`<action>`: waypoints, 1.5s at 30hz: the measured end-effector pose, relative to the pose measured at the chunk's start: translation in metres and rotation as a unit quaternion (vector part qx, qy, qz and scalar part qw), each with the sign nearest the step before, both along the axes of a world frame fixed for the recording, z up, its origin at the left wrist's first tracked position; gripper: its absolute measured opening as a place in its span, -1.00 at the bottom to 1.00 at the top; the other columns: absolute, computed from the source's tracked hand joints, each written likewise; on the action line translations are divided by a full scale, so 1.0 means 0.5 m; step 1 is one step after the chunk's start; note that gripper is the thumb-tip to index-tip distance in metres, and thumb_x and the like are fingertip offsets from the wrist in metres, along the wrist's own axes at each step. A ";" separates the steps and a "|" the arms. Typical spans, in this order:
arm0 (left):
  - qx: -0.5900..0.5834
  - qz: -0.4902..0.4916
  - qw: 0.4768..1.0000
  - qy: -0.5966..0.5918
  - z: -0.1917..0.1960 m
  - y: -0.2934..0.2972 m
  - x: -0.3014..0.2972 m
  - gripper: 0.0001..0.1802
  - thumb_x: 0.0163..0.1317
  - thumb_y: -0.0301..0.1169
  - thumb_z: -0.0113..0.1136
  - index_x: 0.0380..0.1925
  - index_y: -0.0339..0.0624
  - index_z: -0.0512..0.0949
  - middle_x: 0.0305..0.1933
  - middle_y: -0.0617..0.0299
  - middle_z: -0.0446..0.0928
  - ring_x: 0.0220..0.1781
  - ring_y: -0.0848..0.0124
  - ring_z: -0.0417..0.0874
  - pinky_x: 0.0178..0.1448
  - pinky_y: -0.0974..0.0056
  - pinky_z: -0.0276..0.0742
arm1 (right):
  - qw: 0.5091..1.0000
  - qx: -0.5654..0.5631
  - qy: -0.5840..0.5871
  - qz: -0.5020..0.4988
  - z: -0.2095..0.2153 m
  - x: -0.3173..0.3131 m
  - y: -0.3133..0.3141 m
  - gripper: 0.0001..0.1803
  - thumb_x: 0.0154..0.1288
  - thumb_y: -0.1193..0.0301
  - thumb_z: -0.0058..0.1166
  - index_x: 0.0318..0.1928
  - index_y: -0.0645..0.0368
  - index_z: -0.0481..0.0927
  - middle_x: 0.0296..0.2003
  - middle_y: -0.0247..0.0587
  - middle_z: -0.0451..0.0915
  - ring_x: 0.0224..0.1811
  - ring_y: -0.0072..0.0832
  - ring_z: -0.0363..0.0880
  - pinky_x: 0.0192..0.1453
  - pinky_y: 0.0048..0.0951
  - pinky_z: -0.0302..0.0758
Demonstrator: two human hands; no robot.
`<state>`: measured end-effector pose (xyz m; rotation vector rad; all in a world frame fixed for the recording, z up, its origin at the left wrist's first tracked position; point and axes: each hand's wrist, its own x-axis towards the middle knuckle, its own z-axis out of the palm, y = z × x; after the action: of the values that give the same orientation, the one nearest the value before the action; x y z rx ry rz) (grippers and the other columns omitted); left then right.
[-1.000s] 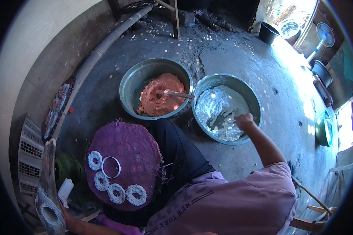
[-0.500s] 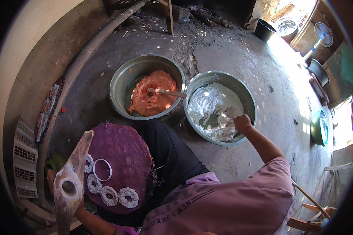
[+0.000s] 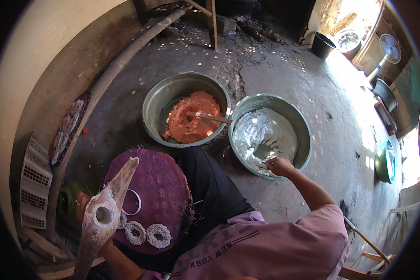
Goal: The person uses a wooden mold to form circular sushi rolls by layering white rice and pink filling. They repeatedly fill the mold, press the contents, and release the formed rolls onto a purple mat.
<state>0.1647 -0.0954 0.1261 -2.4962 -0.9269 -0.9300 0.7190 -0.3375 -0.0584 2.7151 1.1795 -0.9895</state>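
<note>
My left hand (image 3: 81, 201) is wrapped from below round a long, pale wooden tool (image 3: 91, 240) with a round hole in its wide middle. Most of that hand is hidden behind the wood. The tool hangs over the left side of a purple cloth-covered round board (image 3: 161, 179) by my leg. White dough rings (image 3: 158, 236) and a thin white hoop (image 3: 139, 205) lie on the board, partly covered by the tool. My right hand (image 3: 280, 166), fingers closed, is at the near side of white dough (image 3: 277, 133) in a grey-green basin (image 3: 307, 140); what it grips is hidden.
Beside the white dough stands another basin (image 3: 148, 109) with orange dough (image 3: 193, 114) and a wooden paddle (image 3: 214, 117). A bamboo pole (image 3: 114, 70) and a plastic crate (image 3: 35, 184) are on the left. A green basin (image 3: 384, 161) and a fan (image 3: 389, 49) stand at right.
My right hand has moved left and nearer along the white dough. The whole view has shifted, and the wooden tool now covers more of the dough rings.
</note>
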 end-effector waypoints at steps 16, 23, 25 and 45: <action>0.036 -0.056 0.997 -0.028 0.025 0.069 0.190 -0.83 -0.01 -0.26 0.22 -0.51 0.03 0.42 -0.47 0.35 0.40 -0.43 0.31 0.52 -0.38 0.16 0.38 | 0.891 0.119 0.381 0.216 0.556 -0.131 0.214 -0.58 0.46 0.29 0.06 0.21 0.25 0.48 -0.56 -0.48 0.42 -0.53 -0.75 0.35 -0.52 -0.62 0.29; 0.039 0.049 0.998 -0.006 0.077 0.055 0.177 -0.87 0.03 -0.34 0.20 -0.45 -0.02 0.44 -0.41 0.30 0.47 -0.37 0.30 0.58 -0.36 0.16 0.44 | 0.678 0.444 -0.145 0.568 0.600 -0.363 0.373 -0.71 0.37 0.30 0.05 0.03 0.10 0.58 -0.58 -0.42 0.45 -0.58 -0.61 0.45 -0.51 -0.53 0.34; 0.010 0.085 0.996 -0.024 0.085 0.051 0.165 -0.87 0.05 -0.35 0.19 -0.42 -0.04 0.45 -0.39 0.26 0.49 -0.33 0.25 0.62 -0.34 0.13 0.49 | 0.577 0.476 -0.268 0.607 0.596 -0.438 0.387 -0.67 0.27 0.35 0.06 0.03 0.12 0.59 -0.56 -0.38 0.46 -0.55 -0.54 0.49 -0.49 -0.49 0.36; 0.034 0.203 0.972 -0.110 0.119 0.055 -0.033 -0.58 -0.17 -0.17 0.46 -0.34 -0.06 0.50 -0.43 0.12 0.52 -0.33 0.07 0.62 -0.29 0.06 0.53 | 0.469 0.527 -0.313 0.636 0.668 -0.606 0.409 -0.48 0.11 0.43 0.04 0.16 0.18 0.50 -0.46 -0.37 0.49 -0.52 -0.50 0.54 -0.40 -0.47 0.47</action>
<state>0.1480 -0.0678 0.1857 -2.0567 -1.3845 -1.0850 0.4163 -0.1327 0.2759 0.9352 3.0778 1.1325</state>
